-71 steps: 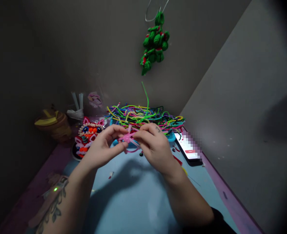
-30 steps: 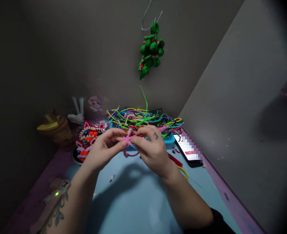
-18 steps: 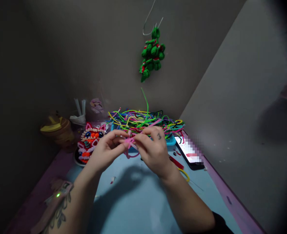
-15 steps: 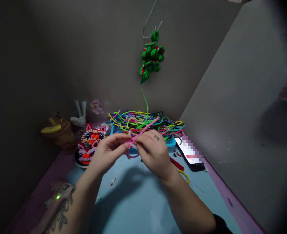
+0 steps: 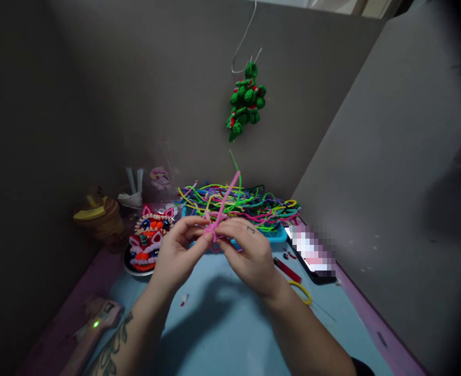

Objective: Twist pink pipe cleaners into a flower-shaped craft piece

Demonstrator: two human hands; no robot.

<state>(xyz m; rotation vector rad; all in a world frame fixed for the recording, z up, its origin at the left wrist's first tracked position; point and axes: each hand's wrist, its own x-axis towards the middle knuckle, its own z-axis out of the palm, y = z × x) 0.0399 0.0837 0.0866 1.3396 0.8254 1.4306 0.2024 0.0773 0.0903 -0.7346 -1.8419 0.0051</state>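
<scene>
Pink pipe cleaners [image 5: 226, 200] are bent and crossed between my hands, with one long end sticking up. My left hand [image 5: 183, 245] pinches the bundle between thumb and fingers. From the other side, my right hand [image 5: 248, 250] closes thumb and fingertips on it. Both hands are held above the table, in front of a blue tray [image 5: 279, 235]. Where the pieces cross, my fingers hide part of them.
Many coloured pipe cleaners [image 5: 250, 201] heap over the tray. Left are finished fuzzy animal faces [image 5: 146, 245] in a bowl and a pink glue gun [image 5: 101, 318]. Right lie a phone [image 5: 312, 256], a red-handled tool [image 5: 287, 270] and yellow-handled scissors [image 5: 304, 295]. A green ornament [image 5: 247, 102] hangs behind.
The long pink end has swung from leaning right to standing more upright. My fingers have shifted in around the crossing. The whole view has moved slightly, so things sit lower.
</scene>
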